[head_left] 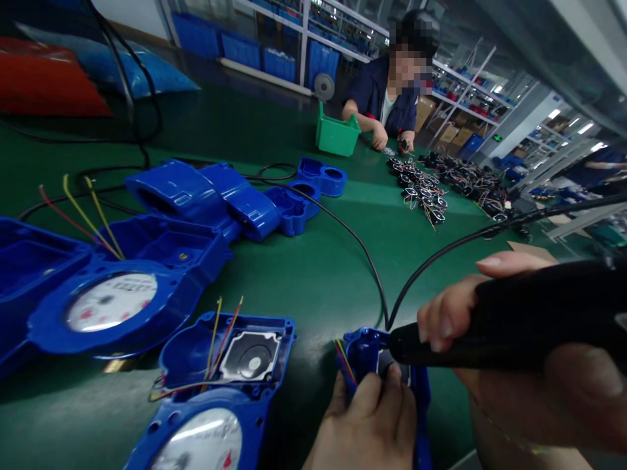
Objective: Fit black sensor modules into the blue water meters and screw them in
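Note:
My right hand [460, 320] is wrapped round a black electric screwdriver [529, 320]. Its tip points down at the upper corner of a black square module inside a small blue water meter housing [425, 418]. My left hand [372, 418] grips this housing, with fingertips pressed on the module, and hides much of both. Red and yellow wires [346, 359] stick out at the housing's left side. To the left lies a second blue water meter [264, 418], with a black module [249, 356] in its upper compartment and a white dial [200, 444] below.
Larger blue meters [196, 287] and empty blue housings [230, 196] lie at left. A black cable [362, 245] crosses the green table [313, 274]. Farther back are a green bin [337, 136], heaps of wired black modules [416, 183] and a co-worker [386, 98] handling small parts.

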The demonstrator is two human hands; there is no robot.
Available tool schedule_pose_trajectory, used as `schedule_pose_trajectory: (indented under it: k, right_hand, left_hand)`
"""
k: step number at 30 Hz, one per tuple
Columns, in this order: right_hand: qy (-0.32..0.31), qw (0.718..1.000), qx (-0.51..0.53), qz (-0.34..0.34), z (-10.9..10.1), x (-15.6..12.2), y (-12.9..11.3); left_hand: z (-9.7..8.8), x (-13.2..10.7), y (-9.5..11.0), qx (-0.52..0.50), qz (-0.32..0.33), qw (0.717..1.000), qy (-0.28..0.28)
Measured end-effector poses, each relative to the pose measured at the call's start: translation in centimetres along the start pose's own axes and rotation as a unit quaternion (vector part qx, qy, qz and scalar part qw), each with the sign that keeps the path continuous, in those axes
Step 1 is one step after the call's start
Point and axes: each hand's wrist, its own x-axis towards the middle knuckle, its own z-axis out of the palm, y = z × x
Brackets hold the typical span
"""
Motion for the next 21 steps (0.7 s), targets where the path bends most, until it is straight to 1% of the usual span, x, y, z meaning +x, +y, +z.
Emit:
schedule_pose_trajectory:
  k: [3, 5, 7, 11, 14, 17, 21]
  right_hand:
    - [-0.020, 1.000, 0.013, 0.002, 0.1, 0.0, 0.0]
    - [-0.037, 0.999, 0.028, 0.006, 0.1, 0.1, -0.1]
    - [-0.040, 0.998, 0.044, 0.018, 0.1, 0.1, -0.2]
    - [-0.005, 0.996, 0.076, 0.049, 0.6, -0.2, -0.1]
    - [-0.006, 0.996, 0.081, 0.047, 0.8, -0.5, 0.0]
    - [-0.014, 0.996, 0.077, 0.033, 0.9, -0.7, 0.1]
    - [-0.024, 0.997, 0.075, 0.026, 1.1, -0.9, 0.3]
  left_hand:
    - [-0.1, 0.0, -0.2, -0.012, 0.023, 1.000, 0.009]
    - [0.0, 0.1, -0.1, -0.029, 0.020, 0.999, 0.014]
    - [0.1, 0.1, 0.3, -0.051, 0.004, 0.999, -0.006]
    - [-0.3, 0.2, 1.3, -0.084, -0.039, 0.994, -0.065]
    - [-0.7, -0.1, 1.7, -0.097, -0.055, 0.991, -0.078]
    - [-0.8, -0.6, 1.4, -0.084, -0.034, 0.993, -0.080]
    - [-0.9, -1.3, 0.9, -0.023, 0.001, 0.995, -0.094]
